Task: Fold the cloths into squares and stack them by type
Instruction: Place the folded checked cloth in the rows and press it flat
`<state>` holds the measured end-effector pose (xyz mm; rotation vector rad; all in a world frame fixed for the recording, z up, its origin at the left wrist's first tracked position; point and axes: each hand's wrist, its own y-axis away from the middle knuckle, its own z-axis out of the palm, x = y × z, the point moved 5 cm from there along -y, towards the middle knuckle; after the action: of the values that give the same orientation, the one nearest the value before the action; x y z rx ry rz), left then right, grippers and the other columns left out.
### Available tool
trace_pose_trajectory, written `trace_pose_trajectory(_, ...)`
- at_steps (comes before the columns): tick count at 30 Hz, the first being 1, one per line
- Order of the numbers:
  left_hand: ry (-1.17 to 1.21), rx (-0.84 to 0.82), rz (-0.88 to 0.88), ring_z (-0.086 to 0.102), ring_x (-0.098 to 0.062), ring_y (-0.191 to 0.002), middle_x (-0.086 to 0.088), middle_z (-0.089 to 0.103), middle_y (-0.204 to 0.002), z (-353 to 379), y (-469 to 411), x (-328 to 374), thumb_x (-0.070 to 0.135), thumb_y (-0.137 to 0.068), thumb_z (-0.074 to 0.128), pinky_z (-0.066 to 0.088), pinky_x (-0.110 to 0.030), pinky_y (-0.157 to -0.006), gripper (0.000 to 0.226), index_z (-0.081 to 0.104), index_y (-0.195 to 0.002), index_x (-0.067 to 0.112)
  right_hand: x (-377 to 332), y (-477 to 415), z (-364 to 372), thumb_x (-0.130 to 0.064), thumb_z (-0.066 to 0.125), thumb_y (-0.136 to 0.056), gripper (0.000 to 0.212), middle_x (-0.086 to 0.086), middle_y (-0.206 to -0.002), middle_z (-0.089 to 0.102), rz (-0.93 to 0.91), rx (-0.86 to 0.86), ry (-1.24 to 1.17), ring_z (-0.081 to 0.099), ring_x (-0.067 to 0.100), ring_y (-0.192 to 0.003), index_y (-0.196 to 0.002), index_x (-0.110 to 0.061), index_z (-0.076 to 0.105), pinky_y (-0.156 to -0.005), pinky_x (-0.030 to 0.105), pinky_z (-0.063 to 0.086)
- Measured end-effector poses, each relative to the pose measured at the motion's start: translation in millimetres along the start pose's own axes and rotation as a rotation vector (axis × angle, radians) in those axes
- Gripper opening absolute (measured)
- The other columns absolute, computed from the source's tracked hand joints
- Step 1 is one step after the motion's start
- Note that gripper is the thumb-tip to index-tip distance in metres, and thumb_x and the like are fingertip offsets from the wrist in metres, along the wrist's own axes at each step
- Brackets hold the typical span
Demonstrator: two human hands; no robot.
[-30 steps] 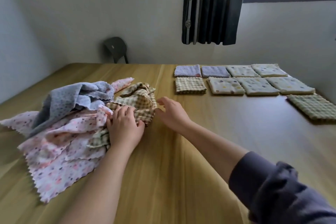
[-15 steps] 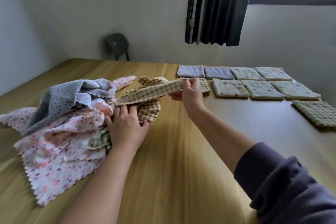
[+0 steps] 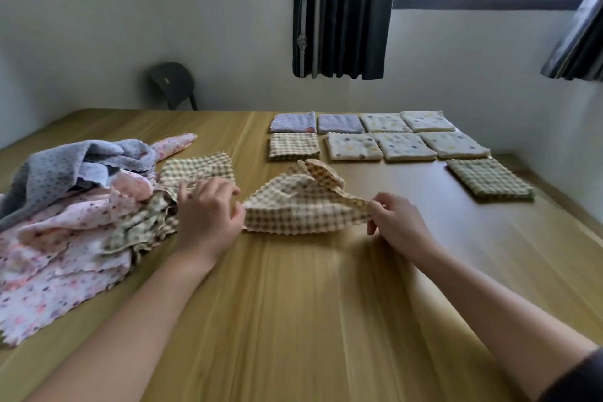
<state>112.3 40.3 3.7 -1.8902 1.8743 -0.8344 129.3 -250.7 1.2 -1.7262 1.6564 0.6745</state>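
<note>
A crumpled tan checked cloth point(image 3: 293, 206) lies on the wooden table point(image 3: 310, 320) between my hands. My right hand point(image 3: 396, 220) pinches its right corner. My left hand point(image 3: 208, 212) touches its left corner, fingers loosely curled; whether it grips is unclear. At the left sits a loose pile of cloths point(image 3: 71, 206): pink floral, grey dotted and more checked ones. Folded squares lie at the back right: two lilac ones point(image 3: 316, 122), several cream dotted ones point(image 3: 404, 140), a tan checked one point(image 3: 293, 146) and a green checked one point(image 3: 489, 178).
A dark chair point(image 3: 174, 83) stands against the far wall behind the table. Black curtains point(image 3: 342, 10) hang beside a window. The wall runs close along the table's right side.
My right hand pulled the tan checked cloth out of the pile and set it down on the table in front of me. My left hand shifted from the pile to the cloth's left corner.
</note>
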Motion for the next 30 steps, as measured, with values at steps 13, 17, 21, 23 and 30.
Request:
trace_pose_trajectory(13,0.113,-0.021,0.199,0.043,-0.017,-0.042,0.004,0.056,-0.05,-6,3,63,0.036,-0.085,0.037,0.041,-0.035,-0.074,0.035,0.059,-0.066,0.018,12,5,-38,-0.036,0.035,-0.091,0.031,0.0,-0.085,0.058,0.063,-0.077,0.726,0.052,0.02,-0.081,-0.072,-0.018,0.051,-0.085,0.037,0.032)
trace_pose_trajectory(17,0.245,-0.362,0.315,0.054,-0.009,-0.113,0.008,0.062,-0.12,17,9,77,0.04,-0.091,0.042,0.033,-0.032,-0.096,0.032,0.062,-0.11,0.024,-8,10,-24,-0.043,0.048,-0.091,0.023,-0.009,-0.097,0.052,-0.302,0.023,0.557,0.05,0.013,-0.09,-0.102,-0.024,0.055,-0.08,0.029,0.029)
trace_pose_trajectory(21,0.096,-0.618,0.334,0.025,-0.005,-0.139,0.015,0.029,-0.152,34,22,75,0.058,-0.087,0.024,0.016,-0.034,-0.112,0.063,0.035,-0.143,0.032,-5,9,-4,-0.033,0.051,-0.093,0.021,-0.009,-0.111,0.06,-0.397,-0.045,0.563,0.055,0.013,-0.104,-0.112,-0.028,0.058,-0.085,0.029,0.033)
trace_pose_trajectory(23,-0.003,-0.562,0.263,0.038,-0.007,-0.132,0.012,0.041,-0.145,25,18,71,0.057,-0.086,0.021,0.021,-0.037,-0.109,0.063,0.041,-0.139,0.03,-1,5,-12,-0.027,0.05,-0.092,0.012,-0.005,-0.1,0.066,-0.301,0.03,0.582,0.058,0.017,-0.091,-0.098,-0.024,0.061,-0.078,0.028,0.032)
trace_pose_trajectory(30,-0.144,-0.244,0.099,0.056,-0.016,-0.087,0.002,0.062,-0.095,5,9,59,0.04,-0.093,0.035,0.033,-0.038,-0.089,0.035,0.062,-0.099,0.018,11,2,-43,-0.036,0.049,-0.089,0.015,-0.004,-0.085,0.058,-0.009,0.1,0.576,0.053,0.018,-0.08,-0.089,-0.022,0.055,-0.065,0.03,0.038)
